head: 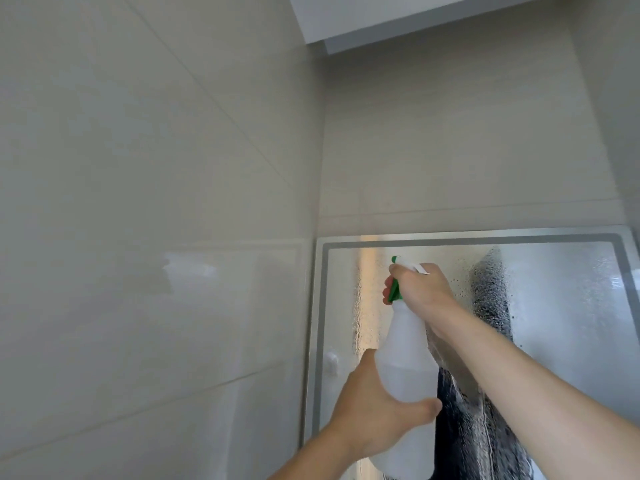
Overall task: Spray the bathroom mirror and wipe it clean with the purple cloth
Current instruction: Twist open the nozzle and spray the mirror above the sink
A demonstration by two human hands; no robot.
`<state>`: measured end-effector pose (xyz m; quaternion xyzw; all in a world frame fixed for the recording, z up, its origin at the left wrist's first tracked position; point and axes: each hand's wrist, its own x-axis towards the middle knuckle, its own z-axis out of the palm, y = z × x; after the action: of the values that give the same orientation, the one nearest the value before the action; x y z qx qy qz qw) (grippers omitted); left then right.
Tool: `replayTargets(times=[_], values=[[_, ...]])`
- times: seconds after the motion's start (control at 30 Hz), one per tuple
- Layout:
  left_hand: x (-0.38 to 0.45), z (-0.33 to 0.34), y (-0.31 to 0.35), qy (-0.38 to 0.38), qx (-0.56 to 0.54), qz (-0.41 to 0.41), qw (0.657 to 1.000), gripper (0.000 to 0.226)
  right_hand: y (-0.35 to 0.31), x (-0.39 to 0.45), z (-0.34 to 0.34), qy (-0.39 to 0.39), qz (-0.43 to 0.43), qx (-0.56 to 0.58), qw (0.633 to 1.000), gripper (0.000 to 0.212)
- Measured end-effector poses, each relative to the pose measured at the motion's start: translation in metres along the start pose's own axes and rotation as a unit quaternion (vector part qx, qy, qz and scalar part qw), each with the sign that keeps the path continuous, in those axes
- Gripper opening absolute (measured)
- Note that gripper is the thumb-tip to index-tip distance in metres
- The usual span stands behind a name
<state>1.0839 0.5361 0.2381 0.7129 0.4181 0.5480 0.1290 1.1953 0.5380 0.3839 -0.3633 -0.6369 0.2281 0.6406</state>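
Bathroom mirror (pixel 561 306): mounted on the tiled wall (pixel 450 133), with its upper left corner close to the room corner. A grey band runs just inside its top and left edges. The glass is wet: fine droplets cover most of the pane, densest over a dark reflection right of centre, and vertical runs show along a bright streak near the left edge. A small white fitting (pixel 331 359) appears by the left edge; whether it sits on the glass or is reflected cannot be determined.

Spray bottle (pixel 403 362): translucent white body, roughly upright, held in front of the left part of the mirror. Liquid fills the lower part. The head is white with a green nozzle tip and green trigger, pointed towards the upper left corner of the glass.

Right hand (pixel 420 289): wrapped around the bottle's neck and spray head, fingers curled over the green trigger. Grip is closed and firm on the bottle.

Left hand (pixel 377 414): cups the lower body of the bottle from the left and below, thumb lying across the front. Grip is a wide, supporting hold on the bottle.

Surroundings: pale glossy tiles on the left wall (pixel 138 202); a white ceiling panel (pixel 363 19) overhead.
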Motion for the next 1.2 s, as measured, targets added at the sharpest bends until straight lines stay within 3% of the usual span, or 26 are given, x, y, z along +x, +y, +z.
replayTargets(times=[0.5,0.7,0.83,0.97,1.07,1.2], values=[[-0.004,0.08,0.061,-0.095,-0.11,0.077,0.986,0.039,-0.006,-0.015,-0.103,0.1,0.006,-0.089,0.991,0.019],[-0.007,0.129,0.082,-0.156,-0.133,0.084,0.975,0.046,-0.001,-0.032,-0.161,0.141,0.024,-0.099,0.985,0.017],[-0.014,0.172,0.097,-0.188,-0.15,0.075,0.968,0.068,0.003,-0.046,-0.202,0.179,0.033,-0.098,0.978,0.03],[-0.029,0.203,0.111,-0.219,-0.182,0.07,0.956,0.055,0.014,-0.058,-0.237,0.198,0.03,-0.118,0.973,0.013],[-0.035,0.229,0.112,-0.241,-0.173,0.058,0.953,0.077,0.029,-0.066,-0.259,0.213,0.044,-0.144,0.965,0.019],[-0.049,0.252,0.106,-0.31,-0.155,0.043,0.937,0.056,0.064,-0.086,-0.283,0.235,0.063,-0.179,0.953,0.025]])
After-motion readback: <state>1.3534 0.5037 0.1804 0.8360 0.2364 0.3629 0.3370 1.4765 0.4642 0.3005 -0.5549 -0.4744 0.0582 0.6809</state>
